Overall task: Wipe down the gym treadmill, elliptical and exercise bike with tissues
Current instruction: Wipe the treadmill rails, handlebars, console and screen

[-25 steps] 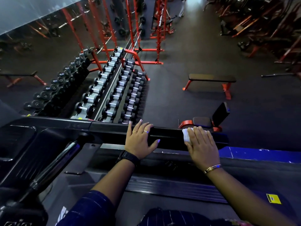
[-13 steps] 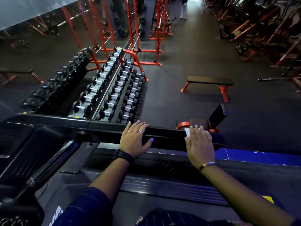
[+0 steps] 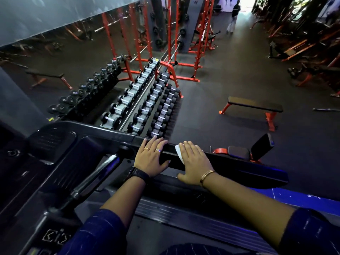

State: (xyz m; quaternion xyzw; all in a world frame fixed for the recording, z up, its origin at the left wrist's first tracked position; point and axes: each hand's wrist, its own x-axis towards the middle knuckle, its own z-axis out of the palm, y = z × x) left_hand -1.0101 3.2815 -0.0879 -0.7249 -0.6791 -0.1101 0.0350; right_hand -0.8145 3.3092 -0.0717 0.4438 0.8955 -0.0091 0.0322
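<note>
**A:** Hands?

**B:** Both lay flat on the treadmill's side rail (image 3: 239, 168). The left hand (image 3: 151, 159) rested there with straight fingers, holding nothing. The right hand (image 3: 195, 162) pressed a white tissue (image 3: 179, 152) under straight fingers.

**A:** Change?

**B:** The right hand had slid the tissue leftward along the rail, ending just beside the left fingers. That stretch was probably wiped, and the left hand blocked the rest.

**A:** Beyond?

**B:** A dumbbell rack (image 3: 147, 103), then a bench (image 3: 254, 104).
</note>
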